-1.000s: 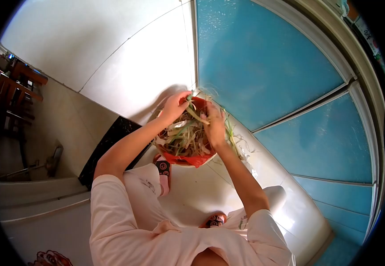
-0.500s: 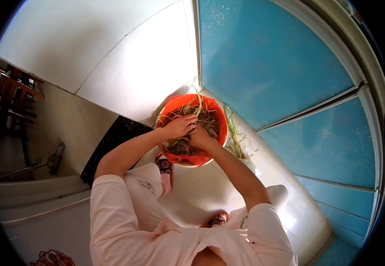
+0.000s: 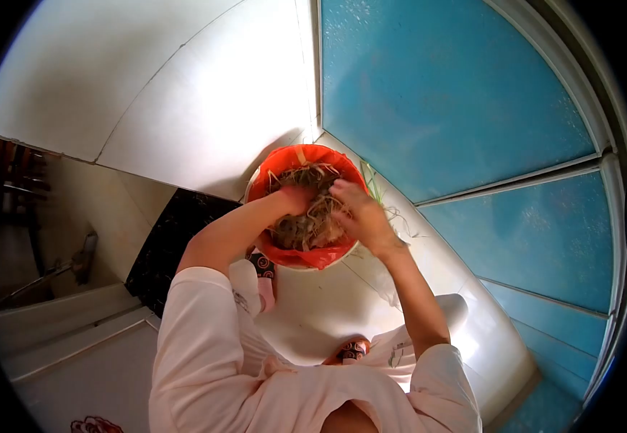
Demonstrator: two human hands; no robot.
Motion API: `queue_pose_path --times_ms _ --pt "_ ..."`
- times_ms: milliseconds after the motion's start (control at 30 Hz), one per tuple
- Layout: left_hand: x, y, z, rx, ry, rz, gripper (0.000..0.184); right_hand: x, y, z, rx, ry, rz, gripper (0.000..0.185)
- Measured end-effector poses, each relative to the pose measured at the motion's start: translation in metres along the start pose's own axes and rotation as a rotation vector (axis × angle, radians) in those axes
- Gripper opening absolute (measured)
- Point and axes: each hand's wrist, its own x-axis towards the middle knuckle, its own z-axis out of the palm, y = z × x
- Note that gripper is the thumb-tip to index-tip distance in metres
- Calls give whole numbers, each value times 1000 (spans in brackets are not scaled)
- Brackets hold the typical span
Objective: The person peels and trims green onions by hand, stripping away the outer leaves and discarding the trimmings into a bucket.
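A round bucket lined with a red plastic bag (image 3: 322, 257) stands on the floor ahead of my feet. Dry, straw-like plant scraps (image 3: 300, 232) fill it, brown and tan with loose strands. My left hand (image 3: 297, 200) reaches into the scraps from the left; its fingers are blurred and partly sunk among the strands, so its grip is hidden. Over the right side of the heap is my right hand (image 3: 360, 216), fingers apart and slightly curved, touching or just above the scraps. Nothing clearly shows in it.
Green and pale stalks (image 3: 374, 185) lie on the floor right of the bucket, partly behind my right hand. Blue cabinet panels (image 3: 457, 101) rise on the right, a white tiled wall (image 3: 212, 94) at the back left. A black mat (image 3: 173, 238) lies left; my slippered feet (image 3: 353, 351) are below.
My right hand has come up out of the scraps and moved right, its fingers spreading. My left hand has sunk deeper on the left side. The view has shifted slightly.
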Motion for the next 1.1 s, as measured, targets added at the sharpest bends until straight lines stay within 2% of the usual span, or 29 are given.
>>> queue_pose_path --times_ms 100,133,167,200,233,267,300,367,400,533,633,700,767,867,967,1100 --pt "-11 4 -25 -202 -18 116 47 -17 7 -33 248 353 281 21" --pt "-6 -7 -4 -95 104 140 44 -30 25 -40 249 423 341 17" --pt "1 -16 5 45 52 128 47 -47 53 -43 243 503 409 14" --pt "7 -18 13 180 1 125 52 -68 79 -43 199 466 491 13" --pt "-1 -7 6 211 121 130 53 -86 108 -41 156 424 563 12" --pt "-24 20 -37 195 -71 84 54 -99 138 -34 119 382 627 12" --pt "-22 15 -32 219 45 122 53 -113 166 -17 111 327 669 11" --pt "-40 33 -60 202 -23 53 55 -139 224 22 -95 159 620 11" --pt "-49 36 -69 226 -18 83 53 -143 233 36 -168 108 672 12" --pt "-95 52 -100 324 83 198 45 -144 248 80 -416 19 709 12" --pt "-136 81 -121 341 204 195 41 -145 263 102 -500 104 736 13" --pt "-164 108 -132 338 235 155 38 -138 267 107 -476 1 911 15" --pt "-176 118 -127 287 353 221 35 -134 264 111 -464 -42 1042 14" --pt "-194 136 -132 263 310 205 40 -140 266 115 -403 -43 1107 12" --pt "-202 148 -139 280 291 179 40 -152 243 94 -523 -6 820 11" --pt "-205 175 -155 262 232 128 41 -155 239 81 -525 -175 835 11"
